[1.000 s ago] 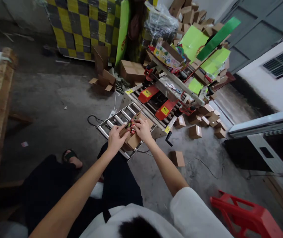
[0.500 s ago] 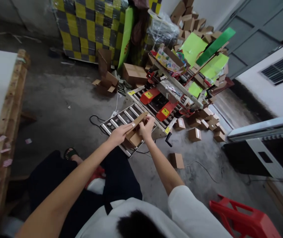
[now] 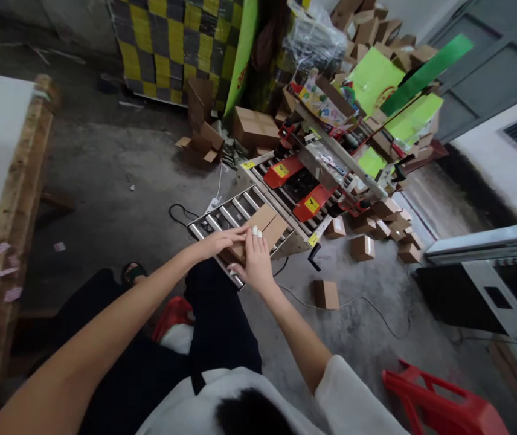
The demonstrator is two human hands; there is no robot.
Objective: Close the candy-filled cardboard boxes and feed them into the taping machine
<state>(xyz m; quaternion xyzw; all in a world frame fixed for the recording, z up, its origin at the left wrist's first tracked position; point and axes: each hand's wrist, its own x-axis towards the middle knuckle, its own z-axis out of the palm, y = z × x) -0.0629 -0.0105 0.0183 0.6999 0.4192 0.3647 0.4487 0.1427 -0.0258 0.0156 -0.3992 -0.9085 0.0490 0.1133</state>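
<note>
A brown cardboard box lies on the metal roller conveyor, its top flaps folded down with a narrow seam between them. My left hand rests on the box's left side with the fingers stretched over the flap. Flat on the near part of the top lies my right hand, fingers extended and white covers on some fingertips. The fingertips of both hands meet near the seam. Just beyond the box is the carton sealing machine with red side guides.
Small cartons lie on the floor at the right, one box nearer me. A red plastic stool stands at lower right. A wooden-edged table is on the left. Cables cross the floor. An open carton sits behind the conveyor.
The box's raised flaps have gone down flat. My right hand has moved from gripping a flap to lying open on the top. The view has shifted slightly.
</note>
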